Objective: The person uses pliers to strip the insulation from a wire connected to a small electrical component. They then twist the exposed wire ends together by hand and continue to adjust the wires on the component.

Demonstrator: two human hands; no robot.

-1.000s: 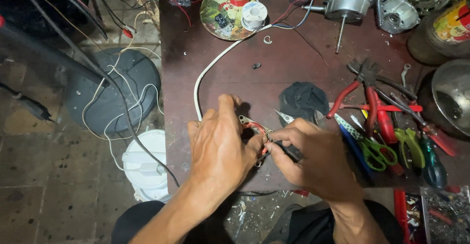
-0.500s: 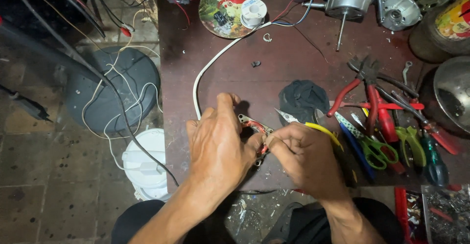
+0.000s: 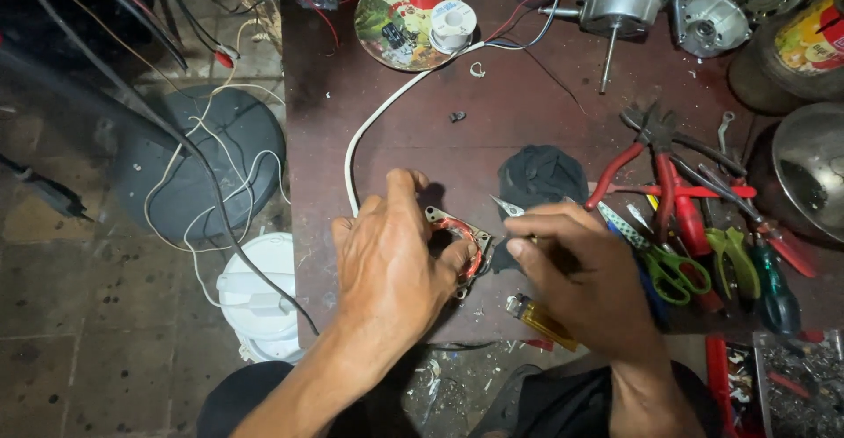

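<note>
Near the table's (image 3: 545, 113) front edge, the left hand (image 3: 387, 266) presses down on a small metal coil (image 3: 462, 244). The right hand (image 3: 585, 271) pinches a thin tool (image 3: 508, 207), maybe tweezers. The coil looks hard and light; its red wire looks easy to break, so the metal frame is the safest hold.

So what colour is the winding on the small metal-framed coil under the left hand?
Reddish-orange winding, seen in the head view.
</note>
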